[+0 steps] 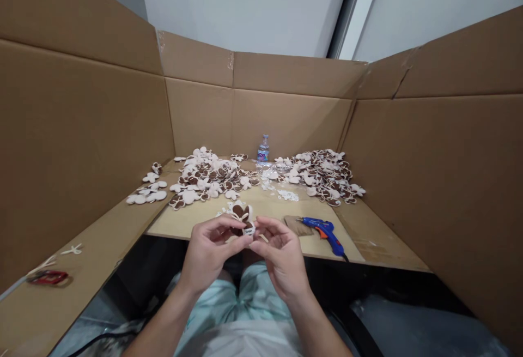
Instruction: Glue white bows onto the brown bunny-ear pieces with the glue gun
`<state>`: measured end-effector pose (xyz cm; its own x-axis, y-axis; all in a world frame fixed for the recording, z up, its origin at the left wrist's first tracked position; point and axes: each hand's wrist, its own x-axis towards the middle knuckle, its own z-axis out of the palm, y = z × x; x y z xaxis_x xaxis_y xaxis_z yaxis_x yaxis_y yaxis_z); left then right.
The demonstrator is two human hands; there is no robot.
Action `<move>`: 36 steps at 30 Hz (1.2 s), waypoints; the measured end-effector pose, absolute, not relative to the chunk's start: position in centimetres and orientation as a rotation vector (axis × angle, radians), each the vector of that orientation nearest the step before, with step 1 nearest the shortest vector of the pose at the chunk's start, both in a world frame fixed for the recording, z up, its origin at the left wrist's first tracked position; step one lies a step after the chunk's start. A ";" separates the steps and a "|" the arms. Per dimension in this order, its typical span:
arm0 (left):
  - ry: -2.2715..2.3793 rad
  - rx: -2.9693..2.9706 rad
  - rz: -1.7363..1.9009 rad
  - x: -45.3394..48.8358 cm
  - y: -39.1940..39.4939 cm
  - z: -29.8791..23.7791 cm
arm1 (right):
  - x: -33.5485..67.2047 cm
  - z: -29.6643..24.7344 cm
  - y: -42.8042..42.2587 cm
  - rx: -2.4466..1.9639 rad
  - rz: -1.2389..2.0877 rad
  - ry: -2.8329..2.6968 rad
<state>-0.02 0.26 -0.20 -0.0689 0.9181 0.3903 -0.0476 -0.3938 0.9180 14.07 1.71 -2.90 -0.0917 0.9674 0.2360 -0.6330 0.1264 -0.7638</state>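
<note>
My left hand (208,253) and my right hand (280,253) meet just above the front edge of a light wooden board (192,226). Between their fingertips they pinch a small brown-and-cream mouse-eared piece with a white bow (243,221), probably felt or foam. Its lower part is partly hidden by my fingers. A blue-and-orange hot glue gun (326,235) lies on the board to the right of my right hand, not touching it. A small brown pad (297,225) sits beside the gun's nozzle.
Two large heaps of mouse-eared pieces (212,174) cover the back of the board, with a smaller group (147,191) on the left. A plastic water bottle (263,150) stands against the cardboard walls (290,117). A red object (48,277) lies on the left cardboard shelf (81,270).
</note>
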 end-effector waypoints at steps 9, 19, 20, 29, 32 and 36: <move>0.914 1.149 1.630 -0.5 1.4 -1.1 | 19.7 1.5 1.1 -0.283 1.236 -0.919; 0.673 0.924 1.556 -0.2 -0.2 0.4 | 26.0 1.6 3.8 -0.392 0.924 -1.154; 0.672 0.913 1.536 -0.2 -0.4 0.5 | 25.5 0.5 4.1 -0.500 0.871 -1.301; 0.594 0.863 1.368 -0.1 -2.3 1.3 | 23.4 -2.8 2.7 -0.645 0.202 -2.030; 0.482 0.843 1.291 0.0 -2.6 1.5 | 23.3 -2.4 2.2 -0.596 0.071 -2.047; 0.431 0.816 1.205 0.3 -3.2 1.8 | 23.3 -2.4 1.9 -0.569 -0.030 -2.052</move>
<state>0.32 -3.17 1.79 0.3268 0.9373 0.1208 -0.6484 0.1293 0.7503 23.29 1.87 -2.39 -0.4213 0.3816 0.8227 0.4059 0.8906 -0.2053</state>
